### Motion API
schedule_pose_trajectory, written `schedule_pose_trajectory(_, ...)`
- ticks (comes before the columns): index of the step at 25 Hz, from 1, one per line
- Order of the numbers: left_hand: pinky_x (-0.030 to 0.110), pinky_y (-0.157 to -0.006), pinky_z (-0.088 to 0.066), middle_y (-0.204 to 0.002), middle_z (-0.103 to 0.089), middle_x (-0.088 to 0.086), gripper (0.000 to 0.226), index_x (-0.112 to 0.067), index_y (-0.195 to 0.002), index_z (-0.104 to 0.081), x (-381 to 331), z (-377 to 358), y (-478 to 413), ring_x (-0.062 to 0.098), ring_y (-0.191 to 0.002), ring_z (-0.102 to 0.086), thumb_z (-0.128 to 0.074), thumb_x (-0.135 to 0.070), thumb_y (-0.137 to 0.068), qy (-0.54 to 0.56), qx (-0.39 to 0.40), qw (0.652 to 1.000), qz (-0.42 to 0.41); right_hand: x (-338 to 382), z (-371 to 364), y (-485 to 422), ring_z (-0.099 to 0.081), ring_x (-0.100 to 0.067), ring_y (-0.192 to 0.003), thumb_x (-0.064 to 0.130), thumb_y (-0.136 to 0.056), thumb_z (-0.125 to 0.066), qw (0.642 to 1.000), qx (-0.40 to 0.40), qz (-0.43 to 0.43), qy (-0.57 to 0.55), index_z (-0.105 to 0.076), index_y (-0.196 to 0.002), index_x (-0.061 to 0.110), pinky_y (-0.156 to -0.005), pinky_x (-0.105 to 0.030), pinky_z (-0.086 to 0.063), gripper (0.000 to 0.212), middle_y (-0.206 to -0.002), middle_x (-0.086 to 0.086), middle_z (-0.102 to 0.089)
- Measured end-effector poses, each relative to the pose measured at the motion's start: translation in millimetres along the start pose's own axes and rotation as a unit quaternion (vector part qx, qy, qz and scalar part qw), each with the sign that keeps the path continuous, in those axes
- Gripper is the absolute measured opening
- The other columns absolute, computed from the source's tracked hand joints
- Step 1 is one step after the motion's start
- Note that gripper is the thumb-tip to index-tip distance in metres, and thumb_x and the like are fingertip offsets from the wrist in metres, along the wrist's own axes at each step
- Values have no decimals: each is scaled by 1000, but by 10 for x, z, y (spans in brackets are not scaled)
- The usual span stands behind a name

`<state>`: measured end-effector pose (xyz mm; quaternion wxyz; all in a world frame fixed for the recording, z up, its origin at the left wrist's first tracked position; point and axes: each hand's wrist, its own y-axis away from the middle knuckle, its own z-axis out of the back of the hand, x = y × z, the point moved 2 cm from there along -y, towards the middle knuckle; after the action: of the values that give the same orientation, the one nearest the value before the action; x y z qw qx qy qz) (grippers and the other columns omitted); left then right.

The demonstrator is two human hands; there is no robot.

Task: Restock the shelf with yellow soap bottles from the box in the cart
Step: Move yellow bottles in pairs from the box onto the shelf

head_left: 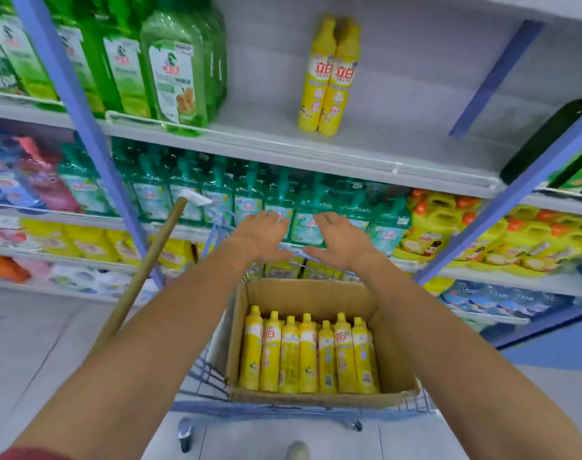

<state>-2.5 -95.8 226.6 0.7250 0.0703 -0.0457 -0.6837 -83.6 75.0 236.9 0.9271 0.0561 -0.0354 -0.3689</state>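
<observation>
Bright, even, diffuse light; shadows soft and faint. Wide-angle bend makes the blue shelf uprights (88, 127) lean outward toward the frame edges. Pouches (47, 180) at far left are smeared with blur, while the yellow bottles (307, 353) at centre are fairly sharp. Mild glare on the green bottles (180, 68).

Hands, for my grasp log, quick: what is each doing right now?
Left hand: open, holding nothing.
Right hand: open, holding nothing.

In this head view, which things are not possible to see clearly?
- Head view: any layer beneath the yellow bottles in the box, hidden by the top row.
- Head view: the dark bottle, cut off by the right picture edge.
- Head view: small print on the two shelf bottles, too blurred.
</observation>
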Motion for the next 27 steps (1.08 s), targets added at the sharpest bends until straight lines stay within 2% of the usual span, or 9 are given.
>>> schedule_pose_trajectory(9,44,-108,-39,-146,-46,15,78,-13,-145,-42,-526,-1368,-49,34,-135,-44,-59,-64,-87,38,133,989,46,-343,-1513,195,-39,-34,-141,59,-93,-57,989,123,-7,-79,-29,-153,14,-103,-48,-44,80,-155,-11,-37)
schedule_pose_trajectory(12,47,-112,-34,-146,-45,15,76,-15,-146,-40,-587,-1897,-70,35,-138,-41,-56,-63,-89,45,182,980,70,-498,-2089,233,-44,-33,-136,58,-94,-55,981,172,-15,-91,-38,-147,11,-100,-46,-45,73,-150,-12,-43)
schedule_pose_trajectory(14,49,-112,-37,-149,-41,16,83,-14,-151,-32,-534,-2214,-115,37,-140,-38,-55,-65,-89,72,208,971,89,-598,-2440,238,-43,-35,-136,60,-94,-54,974,203,-25,-94,-39,-146,10,-101,-47,-45,74,-149,-13,-43)
schedule_pose_trajectory(16,47,-105,-44,-149,-41,17,85,-12,-151,-30,-425,-2504,-182,38,-137,-42,-56,-65,-90,99,233,961,114,-683,-2788,203,-42,-36,-136,61,-94,-53,967,234,-33,-100,-37,-148,9,-103,-48,-44,77,-149,-14,-40)
schedule_pose_trajectory(19,45,-96,-48,-139,-51,19,78,-10,-142,-39,-203,-2836,-310,38,-128,-50,-59,-63,-89,115,254,948,150,-754,-3170,122,-43,-34,-135,60,-95,-52,958,260,-48,-107,-38,-147,7,-100,-48,-49,76,-147,-14,-43)
schedule_pose_trajectory(23,45,-98,-48,-133,-55,20,67,-4,-128,-49,8,-3256,-549,37,-122,-53,-64,-56,-88,175,256,932,187,-793,-3583,-106,-44,-34,-133,57,-95,-54,953,271,-64,-122,-43,-143,6,-101,-47,-48,72,-142,-14,-47)
schedule_pose_trajectory(27,39,-96,-47,-128,-59,16,63,-4,-124,-56,20,-3630,-717,34,-121,-56,-75,-48,-83,251,243,904,247,-825,-3939,-337,-50,-36,-127,54,-95,-57,943,272,-106,-158,-48,-138,4,-102,-44,-46,66,-136,-17,-49)
